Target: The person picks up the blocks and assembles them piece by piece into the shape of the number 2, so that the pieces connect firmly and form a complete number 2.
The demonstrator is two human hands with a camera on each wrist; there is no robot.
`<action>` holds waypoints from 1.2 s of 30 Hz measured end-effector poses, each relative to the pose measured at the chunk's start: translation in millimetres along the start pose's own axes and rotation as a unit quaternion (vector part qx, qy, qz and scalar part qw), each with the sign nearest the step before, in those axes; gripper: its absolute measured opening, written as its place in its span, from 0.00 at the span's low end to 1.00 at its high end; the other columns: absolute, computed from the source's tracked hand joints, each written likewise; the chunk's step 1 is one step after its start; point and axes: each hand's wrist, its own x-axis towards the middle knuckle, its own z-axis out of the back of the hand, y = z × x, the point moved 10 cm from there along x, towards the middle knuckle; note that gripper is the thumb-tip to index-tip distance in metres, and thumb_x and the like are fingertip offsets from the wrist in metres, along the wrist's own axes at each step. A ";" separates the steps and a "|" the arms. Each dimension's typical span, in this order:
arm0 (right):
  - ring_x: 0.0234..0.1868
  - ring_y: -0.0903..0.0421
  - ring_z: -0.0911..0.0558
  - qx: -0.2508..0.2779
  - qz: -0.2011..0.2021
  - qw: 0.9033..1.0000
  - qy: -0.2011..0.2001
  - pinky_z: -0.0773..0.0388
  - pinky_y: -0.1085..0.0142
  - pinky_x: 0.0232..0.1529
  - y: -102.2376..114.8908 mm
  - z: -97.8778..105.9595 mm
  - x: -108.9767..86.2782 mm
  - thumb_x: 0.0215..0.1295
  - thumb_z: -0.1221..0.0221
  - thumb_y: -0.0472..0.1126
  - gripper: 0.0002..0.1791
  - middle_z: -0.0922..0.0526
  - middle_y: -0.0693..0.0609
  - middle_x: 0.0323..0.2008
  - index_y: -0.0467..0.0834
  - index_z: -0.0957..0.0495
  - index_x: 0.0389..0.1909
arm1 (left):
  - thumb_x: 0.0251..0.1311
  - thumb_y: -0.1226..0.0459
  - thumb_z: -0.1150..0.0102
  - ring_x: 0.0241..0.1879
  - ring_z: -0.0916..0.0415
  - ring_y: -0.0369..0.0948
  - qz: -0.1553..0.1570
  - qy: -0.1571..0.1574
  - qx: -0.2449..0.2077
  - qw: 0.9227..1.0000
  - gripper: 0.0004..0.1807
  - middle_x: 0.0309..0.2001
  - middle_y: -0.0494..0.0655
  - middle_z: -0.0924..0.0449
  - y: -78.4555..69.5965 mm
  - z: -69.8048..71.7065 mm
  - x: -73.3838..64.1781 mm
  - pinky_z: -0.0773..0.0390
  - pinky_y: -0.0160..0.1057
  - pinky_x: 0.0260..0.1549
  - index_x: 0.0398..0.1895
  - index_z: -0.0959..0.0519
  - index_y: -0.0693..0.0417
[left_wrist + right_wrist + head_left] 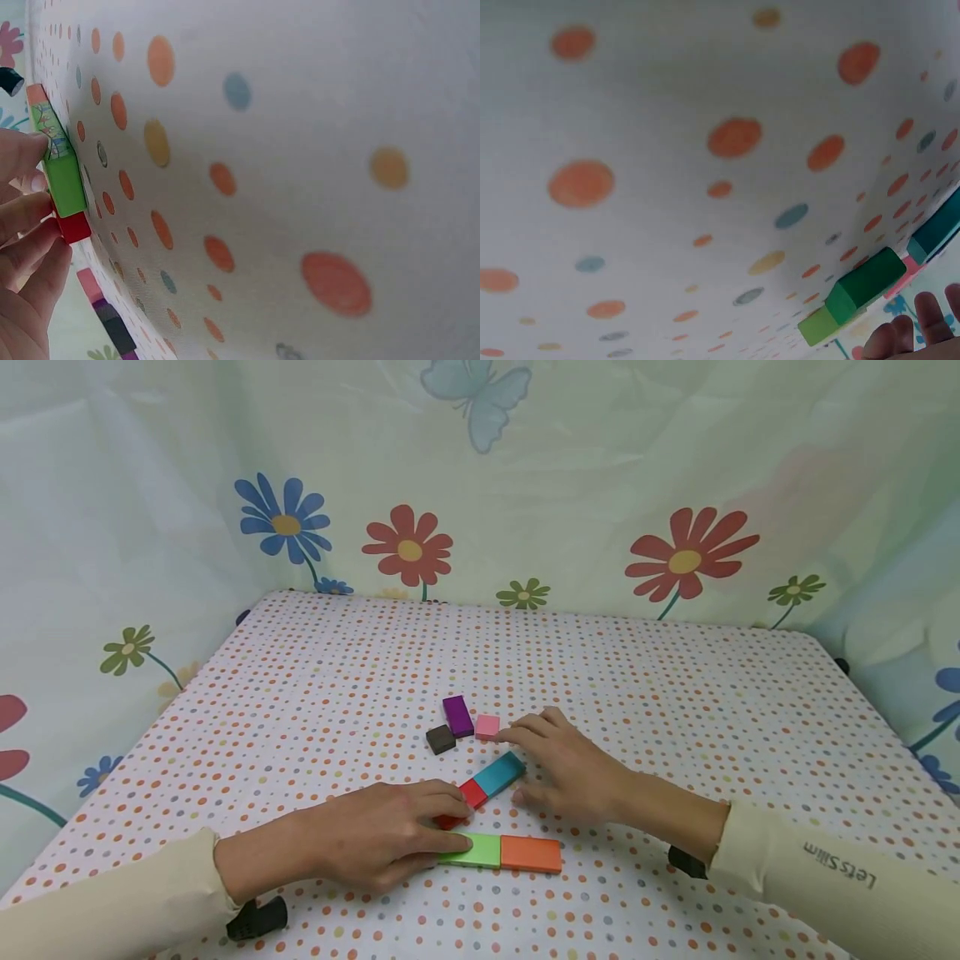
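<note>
My left hand [393, 835] rests over the left ends of two rows of blocks. Its thumb presses the light green block [482, 850], and its fingers touch the red block [474, 793]. An orange block [531, 853] adjoins the green one; a teal block [501, 772] continues slantwise from the red. In the left wrist view, a printed pattern shows on the green block [61, 161], with the red block [73, 228] behind it. Beside the teal block, my right hand [573, 768] has spread, relaxed fingers. One fingertip is close to the pink block [487, 727]; contact is unclear.
A purple block [458, 717] and a dark brown block [441, 739] lie beyond the two rows, left of the pink one. The spotted tablecloth [337, 693] covers the table. A flower-printed curtain [570, 485] hangs behind it.
</note>
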 end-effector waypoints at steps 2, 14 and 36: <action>0.59 0.53 0.34 -0.006 -0.006 1.000 -0.014 0.25 0.54 0.57 -1.1 2.2 -2.0 0.59 0.27 0.50 0.38 0.27 0.53 0.65 0.49 0.30 0.70 | 0.70 0.61 0.42 0.65 0.32 0.39 0.000 0.000 0.000 1.000 0.16 0.62 0.43 0.25 -0.1 0.0 0.0 0.27 0.37 0.64 0.59 0.17 0.42; 0.57 0.53 0.33 -0.028 -0.039 0.998 -0.040 0.26 0.53 0.57 -11.6 8.1 -6.8 0.57 0.26 0.49 0.39 0.26 0.52 0.64 0.48 0.29 0.69 | 0.70 0.61 0.42 0.66 0.32 0.39 0.001 0.006 -0.003 1.000 0.17 0.63 0.44 0.25 0.2 -0.1 0.0 0.29 0.37 0.66 0.60 0.17 0.43; 0.52 0.54 0.32 -0.013 -0.079 0.996 -0.032 0.26 0.58 0.47 -29.1 3.2 -17.9 0.56 0.26 0.44 0.32 0.19 0.54 0.55 0.47 0.24 0.62 | 0.70 0.62 0.42 0.66 0.33 0.39 0.007 0.007 0.001 1.000 0.17 0.62 0.43 0.25 -1.3 0.7 0.1 0.27 0.36 0.64 0.59 0.17 0.42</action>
